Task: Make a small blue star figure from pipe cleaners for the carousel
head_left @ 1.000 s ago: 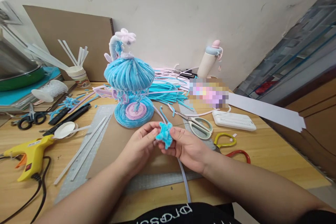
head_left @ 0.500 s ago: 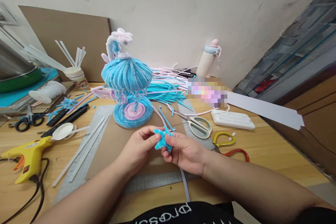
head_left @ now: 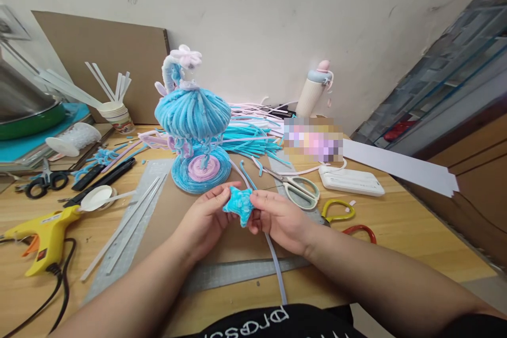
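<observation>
The left hand [head_left: 206, 217] and right hand [head_left: 284, 217] pinch opposite sides of the blue star-shaped piece [head_left: 238, 205] above the worktop [head_left: 415, 232], toward its front edge. The piece is probably light, soft and easily crushed; hold it lightly by opposing points.

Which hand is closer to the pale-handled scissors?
Right: the right hand is just below-left of the pale-handled scissors in the picture; the left hand is farther left, across the blue star.

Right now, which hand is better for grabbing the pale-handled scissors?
Probably the right hand: the pale-handled scissors lie nearer it than the left hand. Both hold the blue star.
</observation>
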Demonstrator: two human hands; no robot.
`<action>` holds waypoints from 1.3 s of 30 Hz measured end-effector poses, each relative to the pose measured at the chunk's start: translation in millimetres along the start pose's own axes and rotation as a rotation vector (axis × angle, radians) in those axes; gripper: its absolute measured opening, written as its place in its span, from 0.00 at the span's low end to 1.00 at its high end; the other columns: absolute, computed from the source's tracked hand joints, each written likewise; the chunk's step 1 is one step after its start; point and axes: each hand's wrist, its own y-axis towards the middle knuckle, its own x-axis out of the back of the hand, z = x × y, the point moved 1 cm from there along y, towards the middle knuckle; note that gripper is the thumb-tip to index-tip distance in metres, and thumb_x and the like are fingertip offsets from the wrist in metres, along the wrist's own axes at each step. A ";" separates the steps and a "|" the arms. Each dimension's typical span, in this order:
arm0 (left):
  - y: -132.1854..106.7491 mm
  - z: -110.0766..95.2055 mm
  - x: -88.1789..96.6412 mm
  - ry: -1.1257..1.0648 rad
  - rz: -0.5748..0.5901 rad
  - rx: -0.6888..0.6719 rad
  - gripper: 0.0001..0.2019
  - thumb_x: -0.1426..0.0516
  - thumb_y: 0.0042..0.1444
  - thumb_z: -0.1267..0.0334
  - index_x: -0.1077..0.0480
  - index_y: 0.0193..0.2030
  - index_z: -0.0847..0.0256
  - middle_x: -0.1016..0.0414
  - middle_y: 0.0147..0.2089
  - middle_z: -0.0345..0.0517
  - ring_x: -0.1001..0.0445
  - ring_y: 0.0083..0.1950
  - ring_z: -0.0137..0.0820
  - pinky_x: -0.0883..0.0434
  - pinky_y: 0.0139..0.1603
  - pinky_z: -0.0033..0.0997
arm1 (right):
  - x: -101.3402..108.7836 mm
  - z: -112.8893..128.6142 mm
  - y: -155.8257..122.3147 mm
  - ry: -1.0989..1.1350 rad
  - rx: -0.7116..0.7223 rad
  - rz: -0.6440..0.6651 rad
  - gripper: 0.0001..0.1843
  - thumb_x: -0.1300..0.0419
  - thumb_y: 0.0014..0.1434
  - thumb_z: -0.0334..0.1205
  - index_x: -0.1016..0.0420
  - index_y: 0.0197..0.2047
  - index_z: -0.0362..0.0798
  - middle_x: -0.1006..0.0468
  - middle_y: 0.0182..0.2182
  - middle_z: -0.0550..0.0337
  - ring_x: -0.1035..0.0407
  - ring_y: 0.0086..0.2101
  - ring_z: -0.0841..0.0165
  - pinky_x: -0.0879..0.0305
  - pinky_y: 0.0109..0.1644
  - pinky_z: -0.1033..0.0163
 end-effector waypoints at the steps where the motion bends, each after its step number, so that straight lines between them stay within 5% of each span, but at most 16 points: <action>1: 1.0 -0.4 1.1 -0.004 -0.022 -0.027 0.12 0.39 0.54 0.61 0.26 0.44 0.64 0.22 0.34 0.46 0.27 0.30 0.28 0.30 0.33 0.27 | 1.1 0.9 0.4 0.013 0.020 -0.020 0.12 0.35 0.55 0.44 0.25 0.33 0.42 0.23 0.27 0.60 0.31 0.26 0.75 0.39 0.27 0.70; 5: 2.2 -1.2 2.1 0.092 -0.075 -0.171 0.12 0.34 0.49 0.65 0.25 0.41 0.61 0.22 0.34 0.42 0.27 0.32 0.25 0.31 0.36 0.24 | 4.8 0.9 0.1 0.137 -0.054 -0.081 0.11 0.33 0.53 0.39 0.26 0.38 0.43 0.21 0.31 0.60 0.28 0.29 0.75 0.36 0.30 0.71; 8: 0.1 -2.2 0.6 0.165 -0.082 -0.152 0.09 0.33 0.47 0.64 0.24 0.35 0.62 0.21 0.31 0.42 0.26 0.30 0.26 0.31 0.33 0.24 | 4.9 -1.1 -1.5 0.145 -0.149 -0.002 0.14 0.33 0.53 0.40 0.26 0.40 0.43 0.21 0.31 0.58 0.26 0.29 0.73 0.32 0.31 0.70; 15: -3.8 -0.8 -2.5 0.121 0.081 -0.014 0.11 0.32 0.46 0.62 0.23 0.36 0.63 0.21 0.27 0.43 0.27 0.24 0.27 0.30 0.29 0.27 | -1.3 -2.1 -5.6 0.020 -0.115 0.055 0.13 0.32 0.52 0.42 0.25 0.36 0.40 0.21 0.27 0.58 0.28 0.23 0.76 0.36 0.25 0.73; 29: -5.2 4.0 -6.2 0.198 0.264 -0.094 0.06 0.36 0.52 0.63 0.27 0.34 0.62 0.25 0.27 0.41 0.22 0.25 0.35 0.27 0.27 0.33 | 0.2 -7.1 -6.2 -0.029 -0.087 0.051 0.15 0.30 0.49 0.44 0.24 0.33 0.41 0.21 0.25 0.59 0.29 0.21 0.75 0.37 0.23 0.72; 34: -5.6 -2.1 -3.8 0.279 0.143 -0.136 0.10 0.37 0.54 0.64 0.26 0.43 0.61 0.22 0.31 0.43 0.24 0.28 0.31 0.28 0.33 0.31 | -1.9 -3.6 -4.5 -0.085 0.053 -0.004 0.16 0.30 0.49 0.44 0.25 0.38 0.44 0.22 0.28 0.61 0.28 0.24 0.74 0.33 0.28 0.69; 39: -6.2 -6.0 -2.1 0.315 -0.055 -0.316 0.08 0.34 0.48 0.67 0.26 0.36 0.60 0.24 0.32 0.40 0.27 0.31 0.27 0.31 0.34 0.26 | -4.0 0.9 -5.3 -0.278 0.211 -0.048 0.14 0.31 0.50 0.44 0.25 0.36 0.44 0.24 0.28 0.61 0.30 0.27 0.73 0.32 0.31 0.66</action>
